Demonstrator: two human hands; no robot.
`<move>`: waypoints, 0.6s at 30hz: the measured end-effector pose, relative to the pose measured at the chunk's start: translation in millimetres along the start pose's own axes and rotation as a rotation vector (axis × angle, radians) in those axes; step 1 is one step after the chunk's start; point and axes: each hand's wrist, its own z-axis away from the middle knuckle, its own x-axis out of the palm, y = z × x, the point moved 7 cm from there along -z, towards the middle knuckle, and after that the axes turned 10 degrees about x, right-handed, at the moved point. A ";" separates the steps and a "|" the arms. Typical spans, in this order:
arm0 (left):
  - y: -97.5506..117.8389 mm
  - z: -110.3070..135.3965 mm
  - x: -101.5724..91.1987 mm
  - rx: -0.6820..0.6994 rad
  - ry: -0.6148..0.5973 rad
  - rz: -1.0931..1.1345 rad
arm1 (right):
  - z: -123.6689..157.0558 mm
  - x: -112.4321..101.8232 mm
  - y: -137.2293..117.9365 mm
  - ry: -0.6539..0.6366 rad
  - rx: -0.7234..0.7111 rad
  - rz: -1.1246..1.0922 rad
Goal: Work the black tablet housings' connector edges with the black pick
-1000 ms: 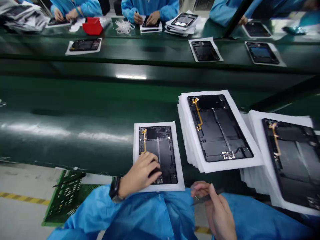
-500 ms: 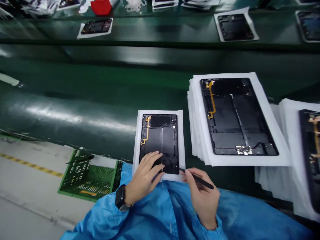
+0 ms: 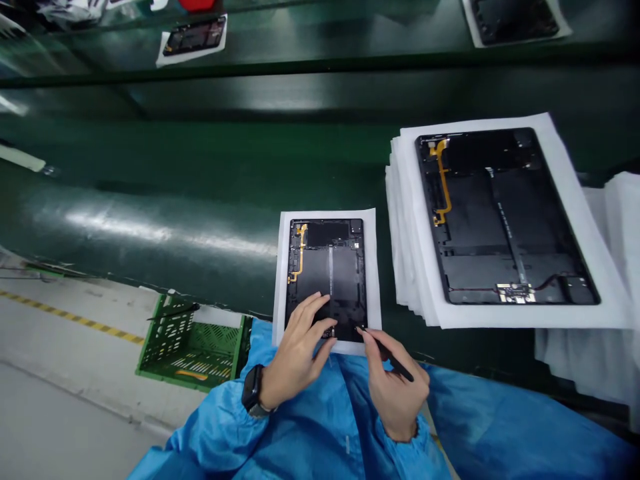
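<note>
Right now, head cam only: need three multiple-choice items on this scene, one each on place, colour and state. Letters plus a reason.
1. Where is the green plastic crate?
A) On the far bench
B) On the floor, beside the person's left sleeve
C) On the belt beside the panel

2. What colour is the flex strip on the black tablet back panel?
A) Amber
B) Blue
C) Red

3. What is the right hand doing?
A) Lying empty on the panel
B) Lifting the panel
C) Holding a slim black tool

Answers:
1. B: the crate sits on the grey floor, below the belt's edge.
2. A: an amber line runs down the panel's upper left.
3. C: the tool is pinched in the fingers, its tip at the panel's lower edge.
</note>
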 end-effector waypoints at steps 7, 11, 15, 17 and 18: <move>-0.4 -1.7 0.9 -0.006 -0.042 0.019 | 2.0 6.1 -6.9 -0.002 -0.050 -0.032; -0.7 -2.2 0.3 -0.015 -0.062 0.028 | 3.0 -1.2 -3.5 0.003 -0.050 -0.049; 0.1 -2.9 -0.5 -0.016 -0.066 0.041 | 3.8 -8.1 -0.3 -0.036 -0.095 -0.026; 0.1 -3.2 -0.3 -0.020 -0.067 0.046 | 4.6 -8.3 0.2 -0.054 -0.131 -0.010; 0.1 -3.3 -0.1 -0.022 -0.067 0.048 | 5.4 -7.6 0.0 -0.057 -0.154 0.001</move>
